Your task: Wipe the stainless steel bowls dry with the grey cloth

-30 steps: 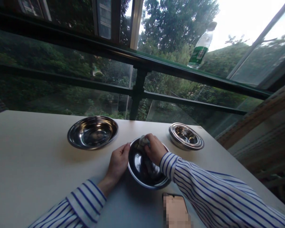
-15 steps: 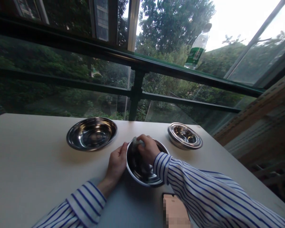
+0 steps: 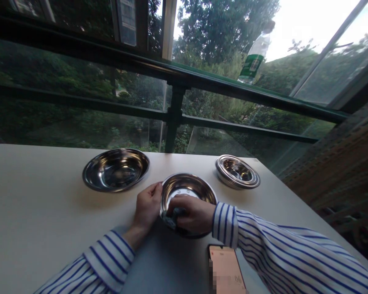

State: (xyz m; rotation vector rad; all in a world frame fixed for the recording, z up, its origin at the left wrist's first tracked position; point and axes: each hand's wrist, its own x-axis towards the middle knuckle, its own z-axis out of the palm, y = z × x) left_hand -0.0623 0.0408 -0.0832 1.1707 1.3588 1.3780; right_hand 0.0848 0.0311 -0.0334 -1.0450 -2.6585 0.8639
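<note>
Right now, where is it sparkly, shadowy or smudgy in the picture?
Head view: warm gleams line the far inside of the round silver metal bowl at the left hand; head view: a soft shadow lies below the wide silver metal basin on the white table; head view: blocky squares cover parts of the black-edged, peach-screened phone.

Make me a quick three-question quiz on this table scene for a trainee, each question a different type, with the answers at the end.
1. True or false: the left hand holds the middle bowl at its left edge.

2. Fill in the blank: the right hand holds a crumpled ____ at the middle bowl.

3. Multiple choice: where is the phone?
A) Inside the left bowl
B) On the table, on the near side of the middle bowl
C) On top of the stacked bowls

Key:
1. True
2. Cloth
3. B
</note>
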